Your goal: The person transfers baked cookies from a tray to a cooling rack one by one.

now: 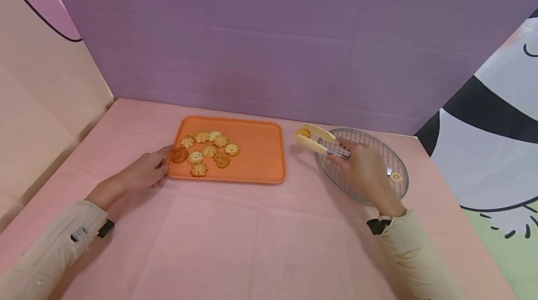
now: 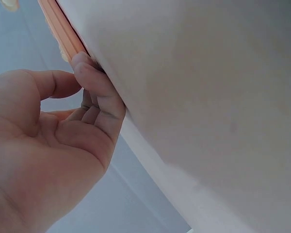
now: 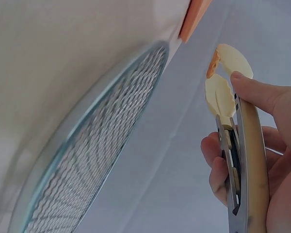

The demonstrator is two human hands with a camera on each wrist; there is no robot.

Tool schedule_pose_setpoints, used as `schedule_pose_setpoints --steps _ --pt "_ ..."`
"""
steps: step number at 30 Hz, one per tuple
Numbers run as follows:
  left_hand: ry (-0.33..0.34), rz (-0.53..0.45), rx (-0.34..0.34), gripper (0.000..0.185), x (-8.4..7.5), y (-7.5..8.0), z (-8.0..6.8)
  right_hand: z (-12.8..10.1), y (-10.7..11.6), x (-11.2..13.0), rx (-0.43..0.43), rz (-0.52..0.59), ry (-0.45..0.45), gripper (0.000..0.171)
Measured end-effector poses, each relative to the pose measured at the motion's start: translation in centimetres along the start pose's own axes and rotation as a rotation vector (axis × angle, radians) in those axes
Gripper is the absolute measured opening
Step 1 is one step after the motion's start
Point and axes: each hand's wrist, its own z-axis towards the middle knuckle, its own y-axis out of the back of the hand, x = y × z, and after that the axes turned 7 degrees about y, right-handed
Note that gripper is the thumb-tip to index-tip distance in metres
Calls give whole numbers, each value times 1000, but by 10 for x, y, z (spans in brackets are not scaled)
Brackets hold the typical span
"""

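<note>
At the left end of the orange tray (image 1: 256, 150), my left hand (image 1: 145, 169) holds the rim with bent fingers. In the left wrist view its fingertips meet the tray's side (image 2: 68, 34) close over the tabletop. Several baked cookies (image 1: 209, 151) lie on the tray's left half, some flower-shaped, some pretzel-like. My right hand (image 1: 363, 164) grips tongs (image 3: 252, 170) with cream-coloured tips, thumb along one arm. Between those tips is a golden cookie (image 1: 303, 132), seen edge-on in the right wrist view. The tongs are raised between the tray and a round wire rack (image 1: 380, 143).
A small ring-shaped cookie (image 1: 395, 177) lies on the rack's right side, partly beside my right wrist. Pink cloth (image 1: 252, 234) covers the table. A purple wall (image 1: 269, 47) rises right behind the tray and rack, with patterned panels at both sides.
</note>
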Motion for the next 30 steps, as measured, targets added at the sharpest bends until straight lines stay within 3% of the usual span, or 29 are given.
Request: schedule_pose_setpoints --steps 10,22,30 --pt "-8 -3 3 61 -1 0 -1 -3 2 -26 60 -30 -98 57" --pt "-6 -12 2 61 -1 1 -2 -7 4 -45 19 -123 -159 52" --pt "7 -7 7 61 -1 0 -1 -11 2 -55 43 -136 -195 51"
